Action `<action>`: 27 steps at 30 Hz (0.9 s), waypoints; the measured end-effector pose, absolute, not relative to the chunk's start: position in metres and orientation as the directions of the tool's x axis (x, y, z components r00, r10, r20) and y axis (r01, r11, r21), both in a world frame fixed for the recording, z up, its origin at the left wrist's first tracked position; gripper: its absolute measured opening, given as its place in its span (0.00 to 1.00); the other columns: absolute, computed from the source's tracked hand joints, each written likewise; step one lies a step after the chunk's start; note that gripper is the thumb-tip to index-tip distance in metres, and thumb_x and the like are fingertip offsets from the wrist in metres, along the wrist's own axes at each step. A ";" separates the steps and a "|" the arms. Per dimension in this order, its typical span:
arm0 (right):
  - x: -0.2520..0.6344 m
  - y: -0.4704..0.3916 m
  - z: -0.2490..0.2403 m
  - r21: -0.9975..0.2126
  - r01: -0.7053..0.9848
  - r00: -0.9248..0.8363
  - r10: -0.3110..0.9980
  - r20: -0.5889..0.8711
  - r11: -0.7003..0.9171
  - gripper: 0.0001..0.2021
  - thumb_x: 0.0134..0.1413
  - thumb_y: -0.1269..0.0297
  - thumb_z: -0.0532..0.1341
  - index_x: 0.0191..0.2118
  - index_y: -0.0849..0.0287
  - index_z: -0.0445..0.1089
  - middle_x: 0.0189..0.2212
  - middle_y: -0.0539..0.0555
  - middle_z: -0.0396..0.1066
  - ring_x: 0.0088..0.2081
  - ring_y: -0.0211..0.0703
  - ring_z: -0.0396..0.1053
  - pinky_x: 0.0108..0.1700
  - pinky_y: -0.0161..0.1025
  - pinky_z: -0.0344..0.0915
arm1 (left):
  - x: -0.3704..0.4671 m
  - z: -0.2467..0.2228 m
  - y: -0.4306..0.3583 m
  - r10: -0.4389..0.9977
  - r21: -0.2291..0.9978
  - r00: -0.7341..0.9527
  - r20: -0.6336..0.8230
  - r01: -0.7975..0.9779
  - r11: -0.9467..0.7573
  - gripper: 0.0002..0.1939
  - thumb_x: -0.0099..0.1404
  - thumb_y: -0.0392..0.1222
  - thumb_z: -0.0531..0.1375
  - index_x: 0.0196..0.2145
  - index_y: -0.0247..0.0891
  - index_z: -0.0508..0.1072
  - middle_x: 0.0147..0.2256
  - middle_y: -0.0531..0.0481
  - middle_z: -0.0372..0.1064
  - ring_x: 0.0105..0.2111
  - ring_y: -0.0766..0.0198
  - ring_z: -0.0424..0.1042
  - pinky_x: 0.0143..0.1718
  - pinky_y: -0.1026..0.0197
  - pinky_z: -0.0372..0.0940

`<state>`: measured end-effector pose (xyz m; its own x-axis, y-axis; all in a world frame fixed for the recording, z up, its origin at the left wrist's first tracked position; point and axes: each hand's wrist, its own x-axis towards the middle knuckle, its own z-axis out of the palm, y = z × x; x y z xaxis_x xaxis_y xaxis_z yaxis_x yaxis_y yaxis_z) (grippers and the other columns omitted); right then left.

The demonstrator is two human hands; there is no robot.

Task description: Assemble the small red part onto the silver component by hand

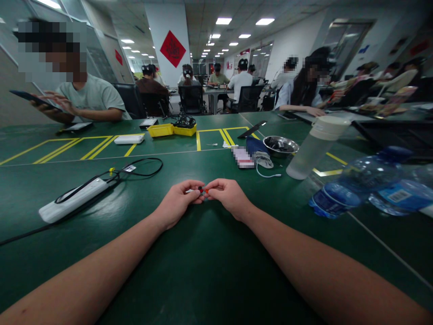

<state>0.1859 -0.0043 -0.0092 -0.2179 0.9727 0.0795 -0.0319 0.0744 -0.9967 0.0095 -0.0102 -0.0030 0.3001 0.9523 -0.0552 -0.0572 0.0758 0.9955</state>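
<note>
My two hands meet over the middle of the green table (189,271), fingertips nearly touching. A small dark piece with a bit of red (200,189) is pinched between the thumb and fingers of my left hand (181,201). Between the thumb and forefinger of my right hand (227,195) sits a small orange-red piece (207,192), right beside the dark one. Both pieces are mostly covered by fingers and too small to name, and I cannot tell whether they are joined.
A white power strip (76,198) with a black cable lies left. Yellow trays (160,131) hold cables behind. To the right stand a steel bowl (280,152), a frosted bottle (309,149) and lying water bottles (352,185). A person (91,97) sits across at left.
</note>
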 end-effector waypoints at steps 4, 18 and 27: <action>0.187 -0.004 -0.010 -0.997 -0.042 -0.220 0.973 0.068 0.060 0.06 0.47 0.72 0.63 0.34 0.64 0.73 0.30 0.55 0.76 0.32 0.39 0.74 0.38 0.38 0.71 | 0.010 -0.005 -0.009 0.954 0.995 0.294 -0.055 -0.062 0.077 0.15 0.60 0.36 0.61 0.47 0.36 0.71 0.37 0.46 0.73 0.34 0.68 0.74 0.38 0.66 0.69; 0.191 -0.004 -0.013 -0.988 0.075 -0.219 0.969 0.116 0.135 0.08 0.45 0.67 0.66 0.34 0.63 0.73 0.25 0.53 0.75 0.28 0.40 0.72 0.32 0.36 0.67 | 0.009 -0.001 -0.010 0.936 0.981 0.338 -0.098 -0.125 0.148 0.08 0.60 0.36 0.61 0.39 0.34 0.73 0.33 0.48 0.73 0.32 0.69 0.73 0.36 0.68 0.69; 0.188 -0.004 -0.011 -0.997 -0.008 -0.174 0.982 0.076 0.075 0.07 0.48 0.67 0.63 0.34 0.64 0.75 0.29 0.56 0.76 0.32 0.42 0.74 0.37 0.39 0.71 | 0.008 0.001 -0.008 0.932 0.961 0.343 -0.120 -0.195 0.196 0.09 0.59 0.36 0.62 0.39 0.33 0.73 0.33 0.45 0.73 0.31 0.68 0.73 0.34 0.67 0.69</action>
<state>0.1876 -0.0038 -0.0108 -0.1741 0.9818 0.0756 -0.0078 0.0754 -0.9971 0.0081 -0.0085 0.0007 0.3431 0.9316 -0.1202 -0.1950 0.1958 0.9610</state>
